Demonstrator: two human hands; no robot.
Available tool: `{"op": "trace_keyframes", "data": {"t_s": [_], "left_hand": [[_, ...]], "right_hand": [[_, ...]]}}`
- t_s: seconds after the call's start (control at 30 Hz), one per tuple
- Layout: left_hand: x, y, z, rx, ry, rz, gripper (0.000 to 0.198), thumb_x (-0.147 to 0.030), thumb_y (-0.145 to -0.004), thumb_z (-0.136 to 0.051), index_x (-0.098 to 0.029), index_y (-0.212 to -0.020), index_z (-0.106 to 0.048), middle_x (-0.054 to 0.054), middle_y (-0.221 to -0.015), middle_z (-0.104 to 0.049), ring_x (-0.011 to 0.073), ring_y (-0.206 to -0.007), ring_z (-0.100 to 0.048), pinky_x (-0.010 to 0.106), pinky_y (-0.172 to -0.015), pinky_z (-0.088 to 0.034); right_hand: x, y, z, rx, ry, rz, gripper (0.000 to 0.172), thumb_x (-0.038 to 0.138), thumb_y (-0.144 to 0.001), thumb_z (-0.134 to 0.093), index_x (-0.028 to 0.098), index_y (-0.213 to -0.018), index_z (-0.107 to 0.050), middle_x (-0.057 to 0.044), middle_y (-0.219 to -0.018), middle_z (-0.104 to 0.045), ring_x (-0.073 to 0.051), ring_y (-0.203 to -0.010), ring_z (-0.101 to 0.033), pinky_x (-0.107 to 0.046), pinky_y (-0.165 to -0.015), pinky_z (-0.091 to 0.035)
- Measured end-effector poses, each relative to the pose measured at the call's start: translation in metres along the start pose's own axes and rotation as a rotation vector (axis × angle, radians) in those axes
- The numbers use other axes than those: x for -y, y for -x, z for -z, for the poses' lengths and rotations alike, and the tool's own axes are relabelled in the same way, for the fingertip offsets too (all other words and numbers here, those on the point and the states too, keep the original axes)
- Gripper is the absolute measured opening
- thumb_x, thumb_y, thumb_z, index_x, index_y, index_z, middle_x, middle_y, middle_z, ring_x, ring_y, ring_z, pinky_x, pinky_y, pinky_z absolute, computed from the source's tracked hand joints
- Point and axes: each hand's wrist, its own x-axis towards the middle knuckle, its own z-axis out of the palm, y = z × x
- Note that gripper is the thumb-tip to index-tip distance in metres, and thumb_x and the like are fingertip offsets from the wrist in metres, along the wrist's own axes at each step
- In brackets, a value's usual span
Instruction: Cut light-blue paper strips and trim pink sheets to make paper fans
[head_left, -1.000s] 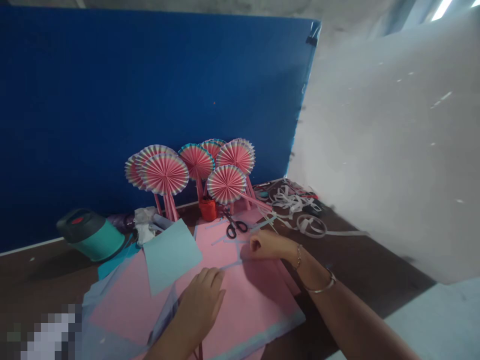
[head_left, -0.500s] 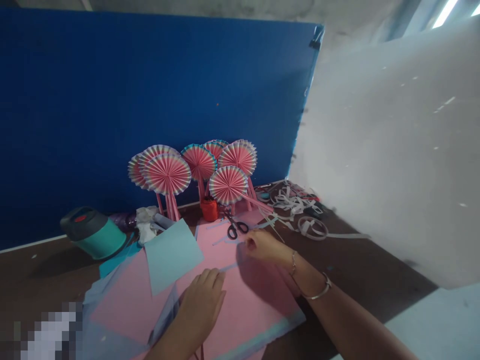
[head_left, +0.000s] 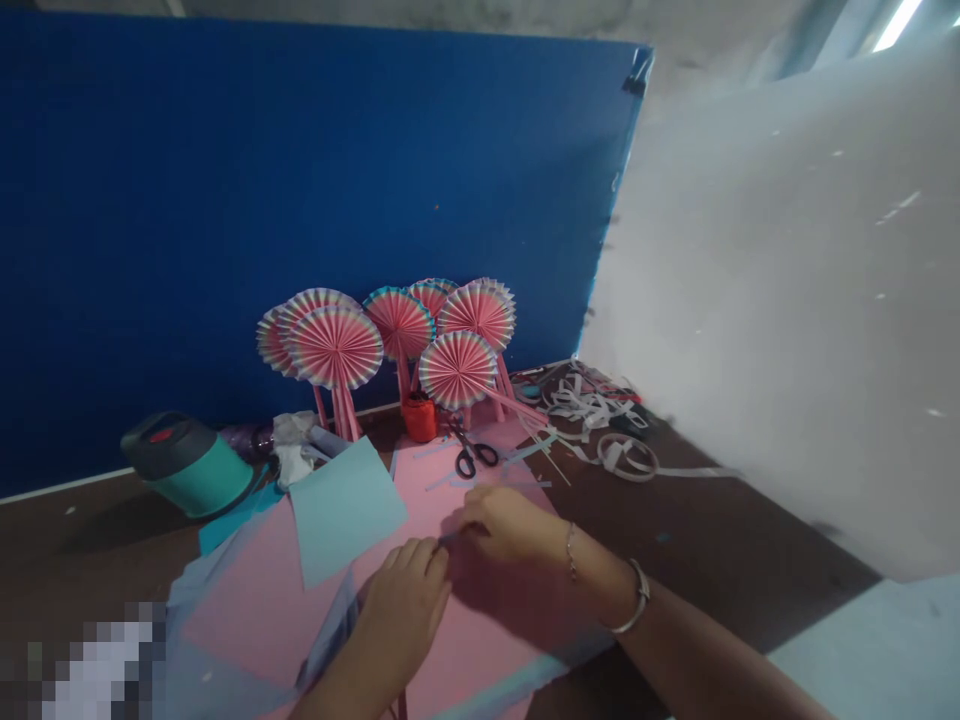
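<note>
My left hand point(head_left: 403, 610) lies flat, fingers out, on a large pink paper sheet point(head_left: 487, 620) spread over the brown table. My right hand point(head_left: 504, 522) is curled just ahead of it, its fingertips pinched on a thin pale paper strip point(head_left: 447, 538) that lies on the pink sheet close to my left fingertips. A light blue paper square point(head_left: 343, 508) rests on the sheet to the left. Black-handled scissors point(head_left: 471, 453) lie beyond my right hand.
Several pink pleated paper fans point(head_left: 397, 335) on sticks lean against a blue board point(head_left: 300, 200). A small red pot point(head_left: 419, 418) stands below them. A green flask point(head_left: 187, 463) lies at the left. White paper strips point(head_left: 600, 420) are heaped at the right, by a white panel point(head_left: 787, 300).
My right hand has drawn back from near the scissors toward my left hand and now pinches the strip's end. My left hand has stayed flat on the pink sheet.
</note>
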Motion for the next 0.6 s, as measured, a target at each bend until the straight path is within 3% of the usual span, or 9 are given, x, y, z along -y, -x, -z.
{"op": "trace_keyframes", "data": {"t_s": [0.1, 0.27, 0.4, 0.53, 0.6], "left_hand": [[0.003, 0.001, -0.005, -0.068, -0.002, 0.006, 0.027, -0.014, -0.087, -0.044, -0.016, -0.107, -0.062, 0.011, -0.107, -0.067, 0.0265, -0.094, -0.061, 0.042, -0.083, -0.049], [0.009, 0.005, -0.022, -0.276, 0.077, 0.063, 0.032, -0.016, -0.086, -0.045, -0.019, -0.114, -0.060, 0.010, -0.109, -0.069, 0.0245, -0.095, -0.064, 0.039, -0.083, -0.051], [0.012, 0.006, -0.031, -0.314, 0.166, 0.134, 0.031, -0.015, -0.085, -0.042, -0.020, -0.110, -0.060, 0.010, -0.109, -0.070, 0.0246, -0.099, -0.065, 0.039, -0.085, -0.052], [0.022, 0.007, -0.021, -0.344, 0.239, 0.269, 0.034, -0.015, -0.087, -0.041, -0.017, -0.119, -0.053, 0.011, -0.110, -0.068, 0.0225, -0.095, -0.066, 0.037, -0.080, -0.053], [0.028, 0.008, -0.011, -0.459, 0.185, 0.296, 0.030, -0.014, -0.087, -0.041, -0.017, -0.113, -0.055, 0.011, -0.107, -0.067, 0.0245, -0.097, -0.063, 0.041, -0.083, -0.051]], "right_hand": [[0.010, 0.002, 0.001, 0.087, 0.125, -0.001, 0.033, 0.014, -0.084, -0.050, 0.023, -0.109, -0.070, -0.008, -0.091, -0.069, -0.021, -0.087, -0.060, -0.029, -0.073, -0.038], [0.016, 0.002, 0.002, 0.118, 0.141, 0.007, 0.036, 0.018, -0.087, -0.050, 0.025, -0.118, -0.066, -0.009, -0.098, -0.069, -0.022, -0.092, -0.061, -0.030, -0.073, -0.038], [0.018, 0.003, 0.001, 0.104, 0.135, 0.026, 0.035, 0.018, -0.085, -0.055, 0.023, -0.117, -0.066, -0.009, -0.101, -0.068, -0.023, -0.093, -0.060, -0.030, -0.074, -0.038], [0.017, 0.003, 0.001, 0.094, 0.109, 0.040, 0.038, 0.013, -0.084, -0.053, 0.023, -0.118, -0.066, -0.009, -0.096, -0.068, -0.021, -0.090, -0.060, -0.029, -0.075, -0.038], [0.013, 0.002, -0.001, 0.084, 0.071, 0.056, 0.035, 0.012, -0.082, -0.054, 0.021, -0.113, -0.069, -0.010, -0.095, -0.069, -0.021, -0.090, -0.061, -0.029, -0.076, -0.039]]}}
